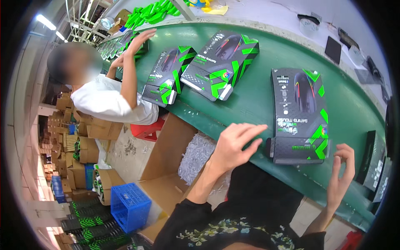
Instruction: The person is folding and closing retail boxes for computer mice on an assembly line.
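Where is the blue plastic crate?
In the head view, the blue crate sits on the floor at lower left, beside the open cardboard box and below the green conveyor table.

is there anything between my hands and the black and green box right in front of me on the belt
Nothing visible. The left hand hovers open just left of the black and green box, and the right hand sits just below its near end. Only bare green belt lies between them; the other boxes lie farther up the belt.

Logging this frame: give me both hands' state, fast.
Left hand: open, empty, beside the black-and-green box.
Right hand: fingers loosely curled, empty, near that box.
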A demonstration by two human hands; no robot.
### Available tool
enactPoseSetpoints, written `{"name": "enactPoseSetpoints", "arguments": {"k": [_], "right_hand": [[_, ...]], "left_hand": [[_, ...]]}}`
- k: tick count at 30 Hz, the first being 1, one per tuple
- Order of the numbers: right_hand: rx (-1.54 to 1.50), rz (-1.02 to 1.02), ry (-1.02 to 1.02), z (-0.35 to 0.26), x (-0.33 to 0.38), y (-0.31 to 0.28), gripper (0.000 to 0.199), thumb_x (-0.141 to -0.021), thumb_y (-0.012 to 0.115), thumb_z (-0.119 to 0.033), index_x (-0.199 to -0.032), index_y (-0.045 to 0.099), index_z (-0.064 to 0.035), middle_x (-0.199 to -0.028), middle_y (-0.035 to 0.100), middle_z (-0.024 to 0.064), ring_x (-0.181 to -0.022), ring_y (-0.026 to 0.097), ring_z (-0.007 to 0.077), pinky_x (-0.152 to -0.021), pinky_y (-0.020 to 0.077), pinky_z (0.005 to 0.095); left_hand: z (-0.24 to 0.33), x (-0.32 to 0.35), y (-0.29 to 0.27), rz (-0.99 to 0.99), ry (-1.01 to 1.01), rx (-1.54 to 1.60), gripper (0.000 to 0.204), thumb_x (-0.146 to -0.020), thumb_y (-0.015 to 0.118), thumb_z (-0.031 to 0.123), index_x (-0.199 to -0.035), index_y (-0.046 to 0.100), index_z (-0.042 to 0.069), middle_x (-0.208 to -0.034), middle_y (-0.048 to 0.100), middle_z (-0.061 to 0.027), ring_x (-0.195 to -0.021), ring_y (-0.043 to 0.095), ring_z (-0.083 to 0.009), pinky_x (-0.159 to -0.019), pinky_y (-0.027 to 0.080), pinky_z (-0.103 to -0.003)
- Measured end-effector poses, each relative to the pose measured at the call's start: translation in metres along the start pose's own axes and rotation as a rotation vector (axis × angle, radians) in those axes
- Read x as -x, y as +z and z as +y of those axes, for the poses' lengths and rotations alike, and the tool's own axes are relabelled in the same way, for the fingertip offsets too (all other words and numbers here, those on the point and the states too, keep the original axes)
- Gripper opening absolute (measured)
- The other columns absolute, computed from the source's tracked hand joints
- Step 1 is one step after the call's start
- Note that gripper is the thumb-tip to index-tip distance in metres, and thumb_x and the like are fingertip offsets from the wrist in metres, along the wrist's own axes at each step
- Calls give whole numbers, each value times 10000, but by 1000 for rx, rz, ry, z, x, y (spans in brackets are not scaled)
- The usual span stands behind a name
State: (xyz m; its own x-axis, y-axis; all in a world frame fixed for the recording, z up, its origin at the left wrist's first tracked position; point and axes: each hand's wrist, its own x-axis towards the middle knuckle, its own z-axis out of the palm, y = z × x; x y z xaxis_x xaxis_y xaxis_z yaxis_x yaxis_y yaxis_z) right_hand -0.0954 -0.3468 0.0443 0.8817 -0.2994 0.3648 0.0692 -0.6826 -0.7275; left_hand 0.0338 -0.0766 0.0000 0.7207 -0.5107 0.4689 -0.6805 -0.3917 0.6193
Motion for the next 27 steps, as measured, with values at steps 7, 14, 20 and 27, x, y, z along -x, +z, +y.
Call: {"name": "enactPoseSetpoints", "arguments": {"k": [7, 14, 20, 27], "right_hand": [[239, -310, 23, 4, 5, 15, 569, -878, 556, -14, -1420, 384, -30, -1117, 543, 179, -919, 541, 295, -871, 434, 354], [4, -430, 56, 13, -4, -13, 445, -902, 504, -171, -1285, 534, 53, -1023, 584, 174, -909, 563, 243, -851, 434, 350], [-427, -496, -27, -1, -51, -34, 390, -857, 547, -77, -1202, 587, 100, -839, 615, 132, -650, 583, 170, -628, 451, 285], [-381, -339, 47, -2, -83, -37, 394, -880, 561, -24, -1255, 543, 95, -1114, 635, 143, -850, 595, 144, -760, 474, 269]], "left_hand": [[6, -7, 4, -245, 127, -279, 460, -721, 662, -6, -1172, 647, 79, -875, 668, -28, -738, 608, -190, -706, 458, -324], [2, -10, -5, -243, 262, -241, 471, -653, 733, 69, -1120, 677, 93, -877, 670, -6, -734, 608, -160, -676, 449, -305], [17, -39, -44, -79, 195, 307, 486, -440, 886, 228, -884, 749, 84, -904, 604, -11, -921, 548, -238, -815, 443, -373], [30, -53, -31, 225, -54, 994, 602, -977, 522, 419, -1339, 446, -56, -1261, 564, -142, -1169, 527, -202, -1005, 389, -328]]}}
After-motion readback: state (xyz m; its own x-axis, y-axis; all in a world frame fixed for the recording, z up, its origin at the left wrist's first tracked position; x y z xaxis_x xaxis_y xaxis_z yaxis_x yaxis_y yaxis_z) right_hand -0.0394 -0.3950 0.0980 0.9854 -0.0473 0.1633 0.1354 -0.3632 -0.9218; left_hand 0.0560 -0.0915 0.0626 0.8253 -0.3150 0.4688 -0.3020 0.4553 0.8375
